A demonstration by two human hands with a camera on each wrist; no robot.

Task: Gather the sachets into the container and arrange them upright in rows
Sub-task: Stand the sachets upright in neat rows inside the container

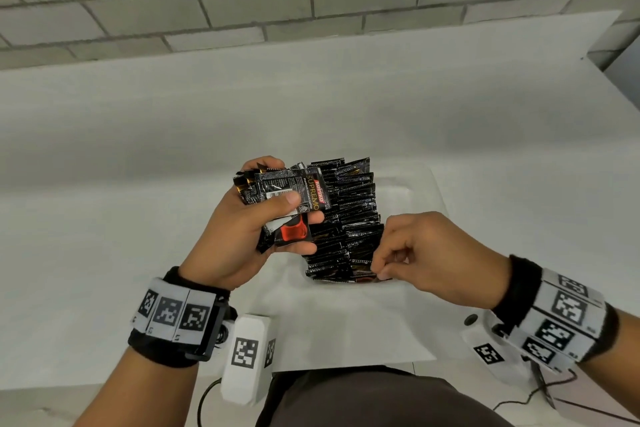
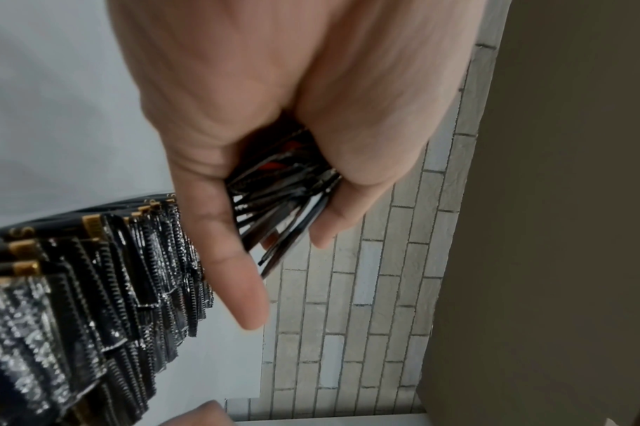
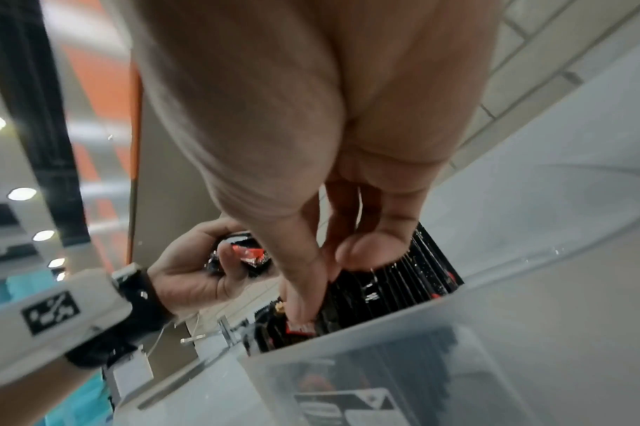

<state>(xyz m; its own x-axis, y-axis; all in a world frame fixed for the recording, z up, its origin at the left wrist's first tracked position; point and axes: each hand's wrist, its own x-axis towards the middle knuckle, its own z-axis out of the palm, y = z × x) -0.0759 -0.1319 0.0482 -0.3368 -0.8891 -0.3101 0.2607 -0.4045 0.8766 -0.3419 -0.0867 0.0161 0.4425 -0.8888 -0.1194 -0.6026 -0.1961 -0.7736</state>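
Step in hand: filing sachets upright in container (image 1: 420, 184). Left hand (image 1: 242, 236) clutching spare sachets (image 1: 289, 196) above table; right hand (image 1: 426, 253) pinching one sachet (image 3: 302, 327) into near row (image 1: 349, 218). Next, likely: seating it, then drawing another.

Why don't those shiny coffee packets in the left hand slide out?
The sachets look glossy, so probably slippery; the left hand grips the fanned bunch with thumb on top. They seem thin and light, likely bendy, since those in the container lean on each other.
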